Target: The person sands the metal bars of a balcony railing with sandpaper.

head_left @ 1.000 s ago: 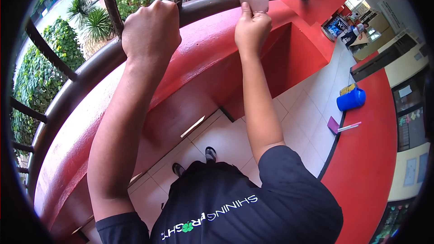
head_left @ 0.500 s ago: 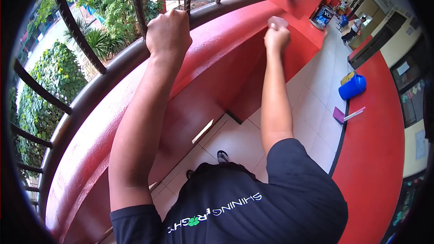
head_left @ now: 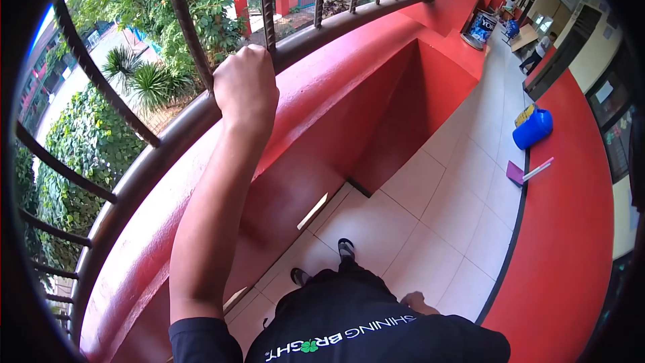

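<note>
My left hand [head_left: 247,87] is closed round the brown metal railing [head_left: 336,19], at the foot of its twisted upright bars. Just below the railing runs a glossy red ledge [head_left: 322,87]. Low in the view, my right hand [head_left: 418,303] hangs beside the black T-shirt [head_left: 363,336]. The shirt covers much of that hand, and what its fingers hold, if anything, is hidden.
A red wall with a recess [head_left: 396,121] drops to pale floor tiles [head_left: 403,228]. Across the corridor stand a blue bin [head_left: 533,128] and a purple dustpan [head_left: 515,173] with a pale handle. A person [head_left: 537,52] is farther along. Plants [head_left: 87,154] grow beyond the bars.
My right hand, which was raised near the red ledge with a small pinkish piece in it, has dropped to my side. My left hand stays on the railing.
</note>
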The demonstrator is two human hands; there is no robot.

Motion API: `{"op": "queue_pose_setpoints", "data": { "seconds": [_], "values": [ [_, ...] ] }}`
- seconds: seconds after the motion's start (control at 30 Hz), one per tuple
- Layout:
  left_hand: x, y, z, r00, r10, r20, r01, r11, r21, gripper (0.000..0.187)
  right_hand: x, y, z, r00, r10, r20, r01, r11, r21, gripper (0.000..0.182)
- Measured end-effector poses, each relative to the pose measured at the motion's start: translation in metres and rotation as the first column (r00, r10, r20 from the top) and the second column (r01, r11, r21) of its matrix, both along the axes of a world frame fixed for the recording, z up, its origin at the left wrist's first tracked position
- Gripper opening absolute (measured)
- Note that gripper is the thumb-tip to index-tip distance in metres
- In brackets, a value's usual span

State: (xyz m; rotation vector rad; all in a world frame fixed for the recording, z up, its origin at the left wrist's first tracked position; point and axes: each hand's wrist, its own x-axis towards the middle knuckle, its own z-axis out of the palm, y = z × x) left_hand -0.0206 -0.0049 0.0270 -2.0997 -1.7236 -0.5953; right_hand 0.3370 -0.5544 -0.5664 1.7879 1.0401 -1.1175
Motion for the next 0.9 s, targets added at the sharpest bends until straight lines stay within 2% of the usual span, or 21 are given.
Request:
{"op": "queue_pose_setpoints", "data": {
  "seconds": [0.03, 0.07, 0.1, 0.23, 0.27, 0.3, 0.33, 0.37, 0.4, 0.43, 0.47, 0.5, 0.53, 0.6, 0.67, 0.7, 0.73, 0.8, 0.83, 0.87, 0.9],
  "values": [
    [0.001, 0.0, -0.001, 1.0, 0.011, 0.002, -0.011, 1.0, 0.015, 0.008, -0.011, -0.026, 0.015, 0.999, 0.03, -0.043, -0.03, 1.0, 0.003, 0.044],
    [0.002, 0.0, -0.003, 1.0, 0.025, 0.007, -0.025, 0.999, 0.029, 0.006, -0.05, -0.001, 0.128, 0.952, -0.289, 0.104, 0.299, 0.949, -0.099, 0.045],
    [0.004, -0.003, -0.001, 0.998, 0.06, -0.027, -0.059, 0.997, 0.045, 0.005, -0.031, 0.012, 0.119, 0.956, -0.274, 0.106, 0.284, 0.954, -0.099, 0.045],
    [0.011, 0.003, -0.001, 0.984, 0.161, -0.073, -0.152, 0.982, 0.113, 0.006, 0.057, 0.043, 0.004, 0.995, 0.077, 0.062, -0.076, 0.997, -0.021, 0.055],
    [0.013, 0.004, 0.0, 0.982, 0.175, -0.074, -0.167, 0.981, 0.097, 0.006, 0.061, 0.04, -0.005, 0.986, 0.159, 0.044, -0.159, 0.987, -0.017, 0.058],
    [0.014, 0.004, 0.0, 0.977, 0.194, -0.083, -0.187, 0.979, 0.085, 0.005, 0.07, 0.105, 0.029, 0.975, 0.083, 0.208, -0.106, 0.989, 0.102, 0.058],
    [0.015, 0.003, 0.003, 0.971, 0.212, -0.107, -0.205, 0.976, 0.069, 0.004, 0.086, 0.177, 0.047, 0.947, -0.218, 0.237, 0.167, 0.962, 0.216, 0.07],
    [0.015, 0.003, 0.002, 0.971, 0.214, -0.107, -0.206, 0.975, 0.08, 0.005, 0.111, 0.238, 0.031, 0.797, -0.59, 0.127, 0.458, 0.728, 0.51, 0.047],
    [0.014, 0.004, 0.001, 0.971, 0.215, -0.107, -0.206, 0.975, 0.088, 0.005, 0.126, 0.296, 0.052, 0.697, -0.669, -0.258, 0.603, 0.352, 0.716, 0.035],
    [0.015, 0.004, 0.0, 0.969, 0.22, -0.11, -0.21, 0.973, 0.095, 0.005, 0.101, 0.357, 0.127, 0.753, -0.511, -0.414, 0.511, 0.058, 0.858, 0.038],
    [0.015, 0.004, 0.0, 0.968, 0.226, -0.109, -0.216, 0.972, 0.097, 0.006, 0.093, 0.408, 0.166, 0.822, -0.318, -0.473, 0.417, -0.23, 0.879, 0.033],
    [0.015, 0.003, -0.001, 0.968, 0.223, -0.116, -0.213, 0.972, 0.098, 0.007, 0.08, 0.452, 0.214, 0.729, -0.046, -0.683, 0.582, -0.484, 0.653, 0.027],
    [0.015, 0.003, -0.002, 0.969, 0.224, -0.106, -0.212, 0.97, 0.116, 0.007, 0.055, 0.475, 0.298, 0.596, 0.006, -0.803, 0.723, -0.438, 0.534, 0.03],
    [0.013, 0.002, -0.004, 0.975, 0.192, -0.108, -0.177, 0.975, 0.133, 0.007, -0.002, 0.505, 0.425, 0.591, 0.362, -0.721, 0.773, -0.508, 0.379, 0.019],
    [0.012, 0.001, -0.008, 0.983, 0.168, -0.069, -0.157, 0.976, 0.151, 0.022, -0.046, 0.528, 0.504, 0.6, 0.542, -0.588, 0.797, -0.474, 0.376, 0.019],
    [0.011, -0.005, -0.008, 0.992, 0.108, -0.068, -0.093, 0.977, 0.193, 0.033, -0.062, 0.548, 0.528, 0.625, 0.619, -0.476, 0.779, -0.459, 0.426, 0.02],
    [0.007, -0.011, -0.01, 0.993, 0.044, -0.114, -0.004, 0.945, 0.326, 0.043, -0.074, 0.575, 0.546, 0.72, 0.648, -0.247, 0.668, -0.551, 0.5, 0.017],
    [-0.002, -0.037, -0.008, 0.985, -0.147, -0.085, 0.17, 0.874, 0.456, 0.052, -0.091, 0.629, 0.565, 0.812, 0.58, 0.066, 0.443, -0.685, 0.578, 0.015],
    [-0.014, -0.05, -0.009, 0.984, -0.139, -0.112, 0.177, 0.844, 0.506, 0.056, -0.097, 0.642, 0.569, 0.839, 0.544, 0.03, 0.382, -0.628, 0.678, 0.016],
    [-0.027, -0.064, -0.011, 0.99, -0.063, -0.125, 0.123, 0.814, 0.568, 0.055, -0.103, 0.647, 0.571, 0.867, 0.498, -0.001, 0.318, -0.554, 0.77, 0.016],
    [-0.042, -0.075, -0.011, 0.995, -0.041, -0.095, 0.09, 0.793, 0.603, 0.054, -0.112, 0.635, 0.571, 0.871, 0.491, -0.008, 0.34, -0.591, 0.731, 0.019]
  ]
}}
